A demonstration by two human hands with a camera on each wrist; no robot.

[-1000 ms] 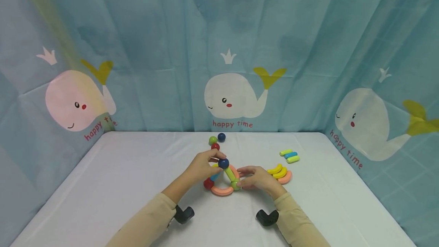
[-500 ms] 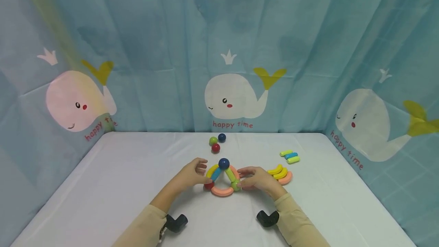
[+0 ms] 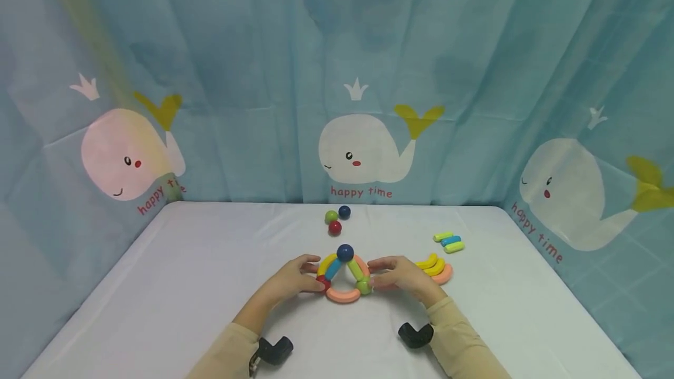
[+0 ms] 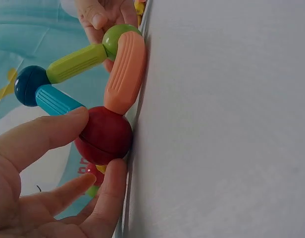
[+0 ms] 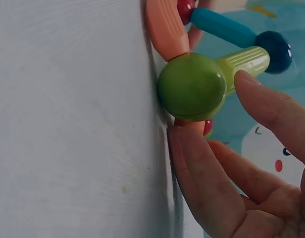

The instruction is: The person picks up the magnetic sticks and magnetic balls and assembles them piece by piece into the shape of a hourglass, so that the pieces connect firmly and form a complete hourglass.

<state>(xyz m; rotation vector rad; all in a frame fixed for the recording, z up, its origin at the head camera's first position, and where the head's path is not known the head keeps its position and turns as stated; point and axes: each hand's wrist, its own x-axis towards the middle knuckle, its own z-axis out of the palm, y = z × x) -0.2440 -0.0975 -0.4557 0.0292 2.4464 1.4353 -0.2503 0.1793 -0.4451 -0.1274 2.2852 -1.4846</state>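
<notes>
A toy built of magnetic balls and rods stands on the table. It has a dark blue ball (image 3: 344,252) on top, a red ball (image 4: 104,136) at lower left and a green ball (image 5: 192,87) at lower right. Blue (image 4: 58,100) and lime rods (image 4: 77,63) slope up to the blue ball. A curved salmon rod (image 3: 343,296) joins the lower balls in front; curved yellow (image 3: 326,263) and salmon pieces rise behind. My left hand (image 3: 289,279) pinches the red ball between thumb and finger. My right hand (image 3: 400,276) rests around the green ball, fingertips beside it, thumb near the lime rod.
Loose green (image 3: 331,216), blue (image 3: 344,212) and red balls (image 3: 334,227) lie behind the toy. To the right are short straight rods (image 3: 451,241) and curved yellow (image 3: 435,266) and salmon rods (image 3: 444,275). A whale-print curtain (image 3: 274,75) surrounds the white table (image 3: 210,262).
My left hand has let go of the dark blue ball at the top and moved down to the red ball. My right hand has stayed at the green ball.
</notes>
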